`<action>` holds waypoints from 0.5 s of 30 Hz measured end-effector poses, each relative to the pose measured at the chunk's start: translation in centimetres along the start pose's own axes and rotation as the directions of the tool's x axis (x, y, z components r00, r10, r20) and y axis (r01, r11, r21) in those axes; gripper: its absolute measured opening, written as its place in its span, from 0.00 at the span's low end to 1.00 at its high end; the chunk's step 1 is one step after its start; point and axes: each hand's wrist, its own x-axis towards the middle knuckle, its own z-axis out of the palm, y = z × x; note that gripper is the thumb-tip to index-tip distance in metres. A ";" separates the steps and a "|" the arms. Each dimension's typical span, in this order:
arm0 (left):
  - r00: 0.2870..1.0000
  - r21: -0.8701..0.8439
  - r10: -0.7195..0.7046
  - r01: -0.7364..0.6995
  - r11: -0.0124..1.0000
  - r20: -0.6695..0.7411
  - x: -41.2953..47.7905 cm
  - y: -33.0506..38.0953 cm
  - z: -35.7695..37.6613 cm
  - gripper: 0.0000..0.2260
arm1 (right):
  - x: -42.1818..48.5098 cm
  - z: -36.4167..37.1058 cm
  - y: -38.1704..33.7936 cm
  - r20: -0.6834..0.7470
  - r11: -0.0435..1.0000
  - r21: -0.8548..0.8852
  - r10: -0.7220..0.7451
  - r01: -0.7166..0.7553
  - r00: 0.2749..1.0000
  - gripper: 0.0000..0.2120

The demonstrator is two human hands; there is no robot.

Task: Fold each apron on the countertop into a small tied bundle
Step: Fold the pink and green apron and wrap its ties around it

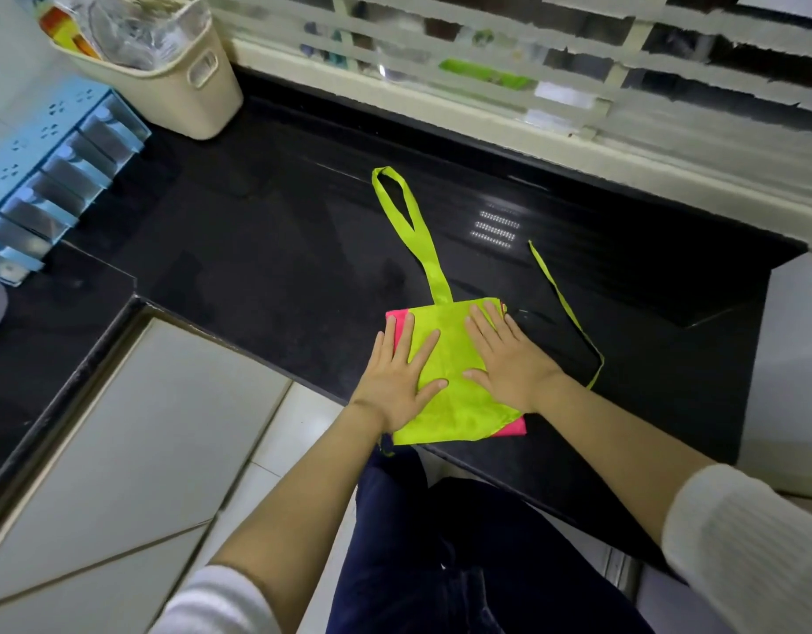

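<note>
Folded lime-green apron (450, 359) is laid flat on the black surface (257, 231), right at the near edge. It's pressed down by the left hand (395, 382) and right hand (509, 363), each grip spread apart, fingers flat, nothing clamped. Neck loop (434, 272) is stretched out beyond the apron, tie strap (560, 297) trailed off its right.

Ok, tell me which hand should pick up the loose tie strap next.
Right, probably. The tie strap trails across the countertop on the right of the folded apron, curving back close to the right hand. The left hand lies flat on the apron's opposite side and can hold it down.
</note>
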 end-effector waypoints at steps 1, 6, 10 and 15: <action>1.000 0.013 -0.002 0.002 1.000 0.011 0.0 -0.1 0.0 0.36 | 0.1 -0.1 0.1 0.022 1.000 -0.001 0.012 -0.012 1.000 0.46; 0.992 0.224 -0.096 0.112 0.968 -0.081 0.2 1.9 -1.3 0.26 | 0.0 -1.6 -0.6 0.012 0.978 -0.162 0.137 -0.134 0.990 0.37; 0.996 0.089 0.067 -0.072 0.993 0.062 -1.8 3.4 0.2 0.26 | -0.8 -2.8 -2.1 -0.097 0.987 -0.155 0.037 -0.052 0.995 0.32; 0.982 0.027 0.133 -0.138 0.990 0.133 -4.0 2.4 0.7 0.39 | -4.8 0.9 -2.8 0.040 0.999 0.026 -0.049 0.048 0.998 0.40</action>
